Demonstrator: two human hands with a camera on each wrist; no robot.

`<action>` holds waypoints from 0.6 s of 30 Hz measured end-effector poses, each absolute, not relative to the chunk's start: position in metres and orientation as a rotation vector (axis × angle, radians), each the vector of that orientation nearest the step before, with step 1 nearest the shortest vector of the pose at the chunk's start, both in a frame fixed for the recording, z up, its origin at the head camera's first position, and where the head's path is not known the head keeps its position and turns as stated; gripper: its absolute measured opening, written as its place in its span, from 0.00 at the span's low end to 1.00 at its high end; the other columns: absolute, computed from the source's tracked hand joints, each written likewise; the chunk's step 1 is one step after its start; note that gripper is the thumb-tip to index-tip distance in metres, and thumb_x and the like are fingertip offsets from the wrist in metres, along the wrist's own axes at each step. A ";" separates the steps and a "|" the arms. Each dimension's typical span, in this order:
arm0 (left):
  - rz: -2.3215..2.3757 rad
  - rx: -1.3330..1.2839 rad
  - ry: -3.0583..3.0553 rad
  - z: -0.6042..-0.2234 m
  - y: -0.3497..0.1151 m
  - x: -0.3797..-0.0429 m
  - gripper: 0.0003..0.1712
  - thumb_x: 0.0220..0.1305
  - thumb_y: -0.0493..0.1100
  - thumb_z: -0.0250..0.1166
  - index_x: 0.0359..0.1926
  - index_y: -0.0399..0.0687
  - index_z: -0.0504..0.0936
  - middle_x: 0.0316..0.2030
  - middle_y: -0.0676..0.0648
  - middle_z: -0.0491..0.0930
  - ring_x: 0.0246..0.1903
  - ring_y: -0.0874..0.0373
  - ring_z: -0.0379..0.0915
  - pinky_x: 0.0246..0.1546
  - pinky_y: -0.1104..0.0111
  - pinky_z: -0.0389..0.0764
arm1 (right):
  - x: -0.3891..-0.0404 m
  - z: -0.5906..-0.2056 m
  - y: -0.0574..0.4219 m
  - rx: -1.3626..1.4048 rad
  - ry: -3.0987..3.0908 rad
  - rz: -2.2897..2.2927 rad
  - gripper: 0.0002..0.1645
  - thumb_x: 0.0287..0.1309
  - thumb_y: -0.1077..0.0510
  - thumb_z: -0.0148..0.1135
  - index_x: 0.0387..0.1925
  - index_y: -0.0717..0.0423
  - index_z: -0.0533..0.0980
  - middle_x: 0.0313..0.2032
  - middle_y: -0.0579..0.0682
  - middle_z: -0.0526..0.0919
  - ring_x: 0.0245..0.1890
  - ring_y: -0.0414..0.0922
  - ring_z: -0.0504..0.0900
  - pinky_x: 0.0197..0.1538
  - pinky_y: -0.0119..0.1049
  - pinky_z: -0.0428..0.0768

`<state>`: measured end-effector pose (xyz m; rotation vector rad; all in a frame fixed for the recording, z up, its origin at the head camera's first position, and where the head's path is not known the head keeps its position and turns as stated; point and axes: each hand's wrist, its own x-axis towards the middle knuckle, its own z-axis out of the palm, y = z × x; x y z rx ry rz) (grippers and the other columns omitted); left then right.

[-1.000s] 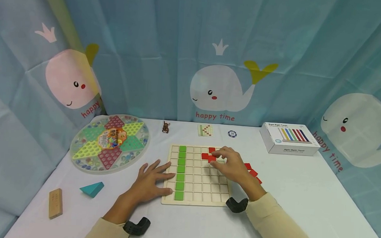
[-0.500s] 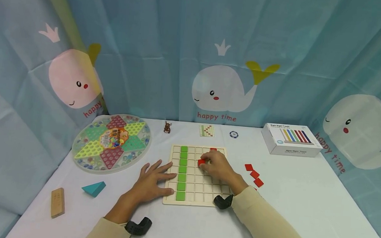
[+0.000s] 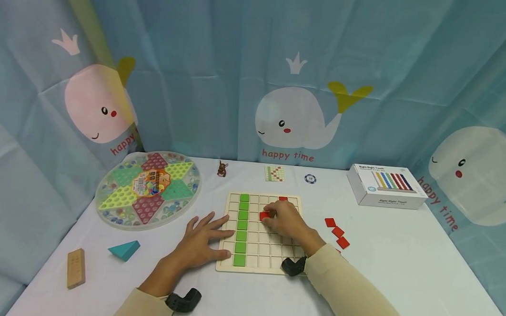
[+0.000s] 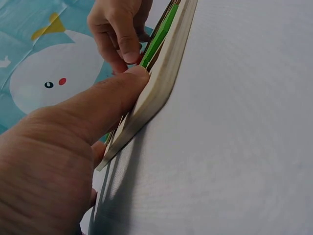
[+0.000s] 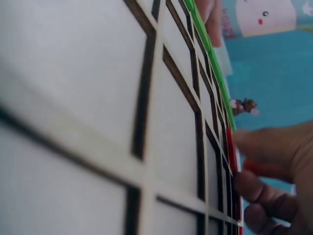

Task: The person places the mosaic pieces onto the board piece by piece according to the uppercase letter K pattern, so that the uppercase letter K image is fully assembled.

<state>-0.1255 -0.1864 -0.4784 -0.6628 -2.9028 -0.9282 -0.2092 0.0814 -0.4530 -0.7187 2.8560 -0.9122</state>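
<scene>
A wooden grid board (image 3: 258,250) lies on the white table, with a column of green square tiles (image 3: 241,235) near its left side. My left hand (image 3: 199,243) rests spread at the board's left edge; in the left wrist view its thumb (image 4: 117,93) presses on the rim beside a green tile. Over the upper middle of the board, my right hand (image 3: 287,221) pinches a red square tile (image 3: 264,216) between thumb and fingers, a little right of the green column. Another red tile (image 3: 283,198) shows in the top row behind this hand, which hides the cells below it.
Several loose red tiles (image 3: 338,232) lie right of the board. Behind it stand a small brown figurine (image 3: 222,169), a pattern card (image 3: 275,174), a chip (image 3: 310,178) and a white box (image 3: 386,186). To the left are a round marble game board (image 3: 148,190), a teal wedge (image 3: 124,250) and a wooden block (image 3: 76,268).
My right hand has moved left and slightly nearer over the board, with the red tile now closer to the green column. My left hand keeps its place on the board's edge.
</scene>
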 end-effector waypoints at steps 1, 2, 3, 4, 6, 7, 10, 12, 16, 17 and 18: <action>-0.923 -0.659 -2.908 -0.479 -0.186 -0.126 0.32 0.48 0.62 0.72 0.55 0.58 0.84 0.68 0.52 0.64 0.71 0.42 0.45 0.63 0.41 0.36 | -0.208 -0.452 0.081 -0.725 2.848 -0.941 0.18 0.54 0.58 0.70 0.47 0.59 0.83 0.32 0.43 0.81 0.32 0.41 0.74 0.39 0.38 0.76; -0.919 -0.655 -2.913 -0.479 -0.186 -0.126 0.32 0.48 0.63 0.72 0.55 0.59 0.84 0.68 0.52 0.64 0.71 0.42 0.45 0.63 0.41 0.36 | -0.208 -0.450 0.082 -0.732 2.839 -0.973 0.18 0.54 0.59 0.70 0.47 0.59 0.83 0.31 0.43 0.80 0.32 0.40 0.75 0.39 0.38 0.76; -0.915 -0.652 -2.919 -0.479 -0.186 -0.126 0.32 0.48 0.63 0.72 0.55 0.59 0.84 0.68 0.52 0.64 0.71 0.43 0.45 0.63 0.41 0.36 | -0.207 -0.448 0.083 -0.741 2.832 -1.003 0.18 0.55 0.59 0.69 0.48 0.60 0.82 0.31 0.42 0.80 0.32 0.41 0.75 0.39 0.39 0.77; -0.911 -0.647 -2.923 -0.479 -0.186 -0.126 0.32 0.48 0.63 0.72 0.55 0.59 0.84 0.68 0.52 0.65 0.71 0.43 0.44 0.63 0.41 0.36 | -0.206 -0.446 0.084 -0.749 2.831 -1.035 0.18 0.55 0.59 0.69 0.48 0.60 0.82 0.31 0.42 0.80 0.32 0.41 0.76 0.40 0.39 0.77; -0.912 -0.644 -2.924 -0.479 -0.186 -0.126 0.32 0.48 0.63 0.72 0.55 0.59 0.84 0.68 0.53 0.64 0.71 0.43 0.44 0.63 0.41 0.36 | -0.203 -0.442 0.088 -0.751 2.828 -1.095 0.17 0.56 0.59 0.68 0.48 0.60 0.82 0.31 0.41 0.80 0.35 0.42 0.76 0.42 0.40 0.77; -0.914 -0.643 -2.923 -0.479 -0.186 -0.126 0.32 0.48 0.63 0.72 0.55 0.59 0.84 0.68 0.53 0.64 0.71 0.43 0.44 0.63 0.41 0.36 | -0.202 -0.439 0.090 -0.760 2.833 -1.117 0.17 0.56 0.59 0.68 0.48 0.59 0.82 0.32 0.41 0.80 0.36 0.42 0.77 0.43 0.41 0.77; -0.915 -0.642 -2.916 -0.479 -0.186 -0.125 0.32 0.48 0.63 0.72 0.55 0.58 0.84 0.68 0.53 0.65 0.71 0.43 0.45 0.63 0.41 0.36 | -0.197 -0.429 0.100 -0.815 2.847 -1.185 0.17 0.55 0.59 0.69 0.47 0.58 0.82 0.34 0.45 0.82 0.38 0.45 0.76 0.43 0.43 0.76; -0.917 -0.640 -2.915 -0.479 -0.187 -0.125 0.32 0.48 0.63 0.72 0.55 0.58 0.84 0.68 0.53 0.65 0.71 0.43 0.45 0.63 0.41 0.36 | -0.192 -0.421 0.109 -0.880 2.860 -1.218 0.17 0.55 0.59 0.69 0.47 0.57 0.82 0.35 0.47 0.82 0.38 0.47 0.75 0.41 0.44 0.75; -0.911 -0.643 -2.917 -0.479 -0.187 -0.125 0.32 0.48 0.63 0.72 0.55 0.58 0.84 0.68 0.52 0.64 0.71 0.43 0.45 0.63 0.41 0.36 | -0.179 -0.405 0.132 -1.017 2.887 -1.296 0.19 0.54 0.60 0.70 0.49 0.55 0.82 0.36 0.46 0.82 0.37 0.46 0.74 0.39 0.44 0.75; -0.913 -0.644 -2.916 -0.479 -0.187 -0.125 0.32 0.48 0.63 0.72 0.55 0.59 0.84 0.68 0.52 0.64 0.71 0.43 0.45 0.63 0.41 0.36 | -0.175 -0.401 0.138 -1.049 2.894 -1.312 0.20 0.54 0.61 0.70 0.50 0.54 0.81 0.36 0.45 0.82 0.38 0.45 0.74 0.39 0.43 0.75; -0.915 -0.645 -2.914 -0.479 -0.186 -0.125 0.32 0.48 0.63 0.72 0.55 0.58 0.84 0.68 0.52 0.64 0.71 0.43 0.45 0.63 0.41 0.36 | -0.172 -0.398 0.145 -1.078 2.901 -1.330 0.21 0.53 0.61 0.70 0.51 0.54 0.81 0.36 0.44 0.81 0.38 0.45 0.74 0.40 0.43 0.74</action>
